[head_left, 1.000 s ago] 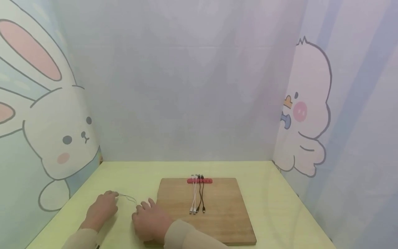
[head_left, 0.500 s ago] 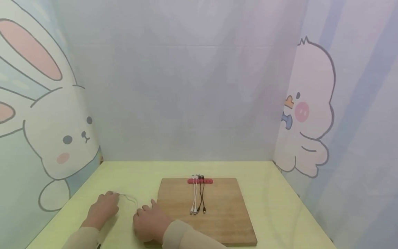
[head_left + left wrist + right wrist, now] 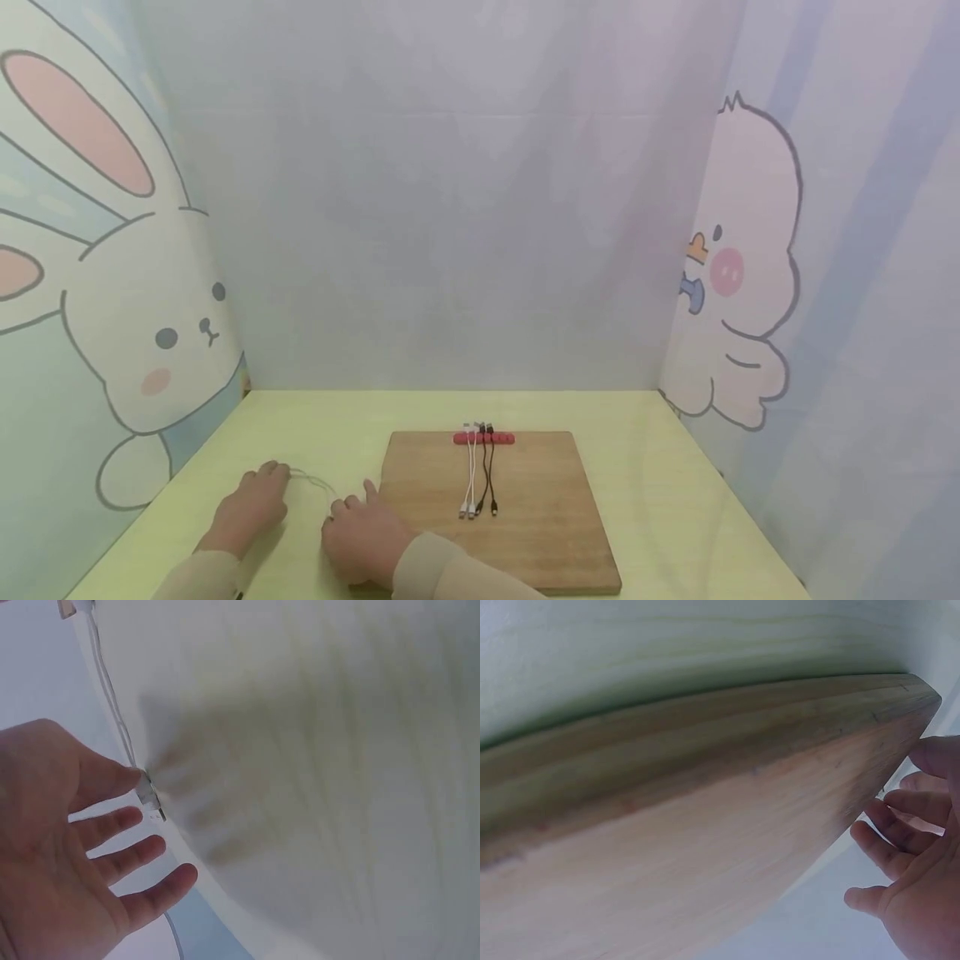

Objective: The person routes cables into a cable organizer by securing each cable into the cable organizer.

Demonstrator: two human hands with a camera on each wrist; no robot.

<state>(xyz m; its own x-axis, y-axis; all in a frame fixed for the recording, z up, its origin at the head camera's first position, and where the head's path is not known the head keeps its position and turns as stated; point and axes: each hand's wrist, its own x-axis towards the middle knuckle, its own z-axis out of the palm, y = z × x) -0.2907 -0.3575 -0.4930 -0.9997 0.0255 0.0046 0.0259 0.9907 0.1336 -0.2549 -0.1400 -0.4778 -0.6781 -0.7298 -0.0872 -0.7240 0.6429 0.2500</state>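
Note:
A thin white USB cable (image 3: 318, 482) runs between my two hands, to the left of the wooden board (image 3: 528, 517). My left hand (image 3: 251, 504) pinches one plug (image 3: 147, 789) between thumb and forefinger, its metal tip poking out past them. The other fingers of that hand stay spread. At the board's left edge, my right hand (image 3: 367, 537) holds the cable near its other end, fingers bent and the little finger raised. The pinch itself is hidden in the head view. In the right wrist view, the fingers (image 3: 892, 825) are just past the board's corner.
A red cable holder (image 3: 504, 438) sits along the board's far edge. Two white cables (image 3: 470, 475) and two black cables (image 3: 487, 475) hang from it side by side across the wood. Grey cloth (image 3: 450, 208) and printed cartoon curtains (image 3: 862, 292) enclose the pale yellow table (image 3: 660, 500).
Both hands stay almost in place. The cable's bend between them shifts slightly, and the head view tips a little. The cables on the board have not moved.

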